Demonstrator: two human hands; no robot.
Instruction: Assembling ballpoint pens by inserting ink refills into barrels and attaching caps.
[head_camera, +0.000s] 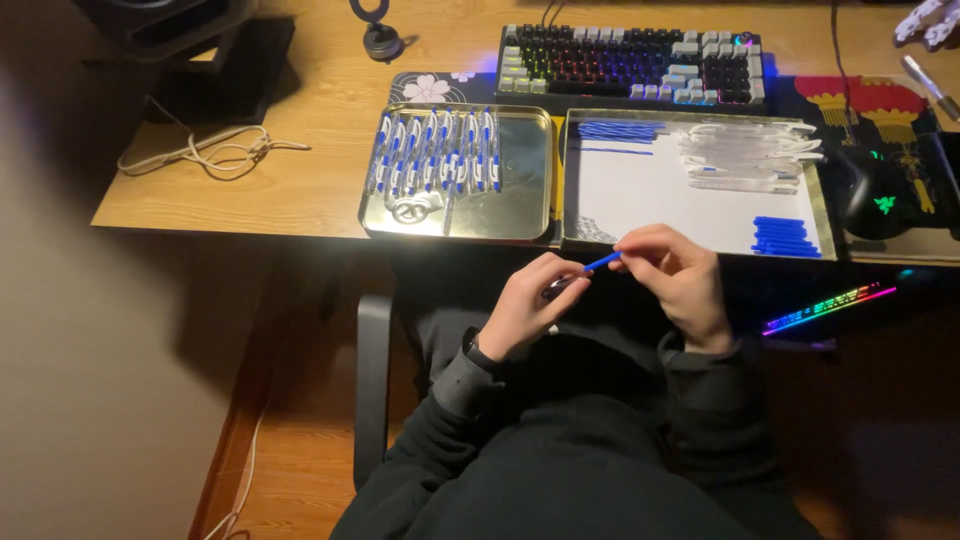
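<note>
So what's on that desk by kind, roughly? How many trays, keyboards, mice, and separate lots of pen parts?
Metal trays: 2, left tray and right tray
Keyboard: 1
Computer mouse: 1
Lots of pen parts: 4, assembled pens, clear barrels, blue refills, blue caps
Total: 8
Single pens are too small to count.

Two trays side by side on desk (300, 190), left tray (520, 215) holding assembled pens (435, 150); right tray (690, 200) holding pen barrels (745, 155); keyboard (630, 65) behind trays; mouse (880, 195) right of them
</note>
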